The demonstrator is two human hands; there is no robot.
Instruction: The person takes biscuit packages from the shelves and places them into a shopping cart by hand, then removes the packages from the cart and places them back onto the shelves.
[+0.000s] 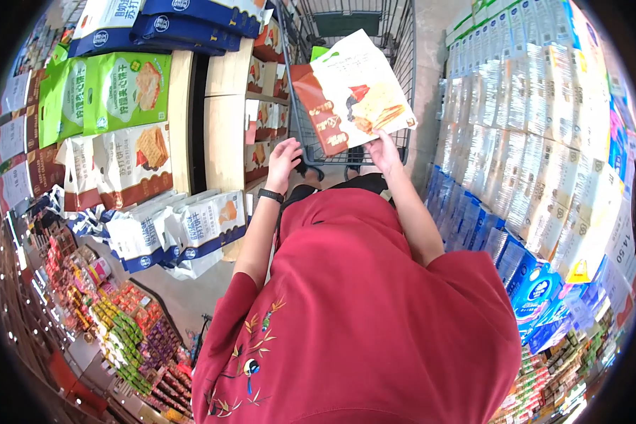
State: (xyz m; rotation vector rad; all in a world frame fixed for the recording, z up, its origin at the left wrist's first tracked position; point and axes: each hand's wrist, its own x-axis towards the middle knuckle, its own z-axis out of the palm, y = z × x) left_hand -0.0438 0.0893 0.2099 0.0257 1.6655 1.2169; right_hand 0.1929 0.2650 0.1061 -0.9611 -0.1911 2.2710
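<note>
A white and brown cracker bag [360,88] is held tilted over the near end of the shopping cart [407,71]. My right hand [384,152] grips its lower edge, thumb on the front. Left of the bag, my left hand [285,164] is raised with its fingers loosely apart and nothing in them; a dark band is on that wrist. Part of a green item [319,52] shows behind the bag's upper left corner.
On the left are shelves with green bags [128,92], white and brown bags [136,161], blue and white bags [208,219] and a wooden divider [181,120]. Tall stacks of plastic-wrapped packs [523,141] line the right side. Grey floor [428,92] shows beside the cart.
</note>
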